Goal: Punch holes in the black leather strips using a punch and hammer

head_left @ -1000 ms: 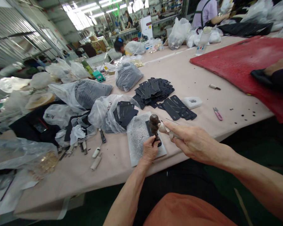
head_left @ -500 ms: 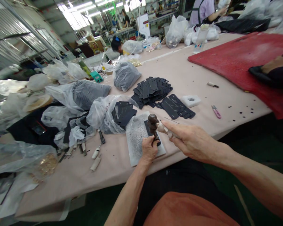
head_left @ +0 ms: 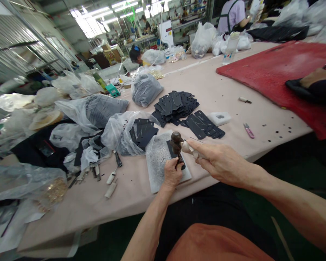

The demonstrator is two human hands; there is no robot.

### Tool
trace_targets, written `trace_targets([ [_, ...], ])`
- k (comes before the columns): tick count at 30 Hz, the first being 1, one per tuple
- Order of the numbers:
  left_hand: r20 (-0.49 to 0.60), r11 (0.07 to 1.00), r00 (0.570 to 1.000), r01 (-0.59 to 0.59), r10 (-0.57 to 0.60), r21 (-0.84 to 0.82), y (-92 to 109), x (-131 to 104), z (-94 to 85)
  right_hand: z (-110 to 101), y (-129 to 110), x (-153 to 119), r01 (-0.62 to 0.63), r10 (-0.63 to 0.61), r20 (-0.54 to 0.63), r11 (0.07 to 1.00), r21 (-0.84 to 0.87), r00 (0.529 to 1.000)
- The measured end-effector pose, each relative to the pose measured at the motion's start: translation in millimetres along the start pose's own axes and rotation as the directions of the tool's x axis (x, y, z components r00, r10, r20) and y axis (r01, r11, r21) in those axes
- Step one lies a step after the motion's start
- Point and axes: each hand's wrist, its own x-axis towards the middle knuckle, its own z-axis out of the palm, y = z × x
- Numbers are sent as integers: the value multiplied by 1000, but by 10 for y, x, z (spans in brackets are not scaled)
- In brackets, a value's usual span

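My right hand (head_left: 216, 161) is wrapped round the pale, wrapped handle of a hammer. The dark rounded hammer head (head_left: 176, 139) is over my left hand (head_left: 173, 172), whose fingers are closed on a dark metal punch (head_left: 180, 157). Under the punch a black piece (head_left: 172, 148) lies on a speckled white board (head_left: 157, 159). The punch's tip is hard to make out. Behind the board are loose black pieces (head_left: 202, 124) and a heap of black pieces (head_left: 174, 105).
Plastic bags (head_left: 116, 132) crowd the left. Pink snips (head_left: 249, 131), a small knife (head_left: 245, 100) and a white block (head_left: 219, 118) lie to the right. Another person's hand (head_left: 315, 78) is over the red mat (head_left: 266, 72).
The view has shifted slightly. Both my hands keep nearly the same pose, with the hammer head still over the punch. The other person's hand has moved slightly.
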Motion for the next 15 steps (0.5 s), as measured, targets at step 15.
trace_targets([
  [15,-45,999,998,-44,44,3,-9,-12,26,-59,-58,-72,90,-95,-120,995,-44,988],
])
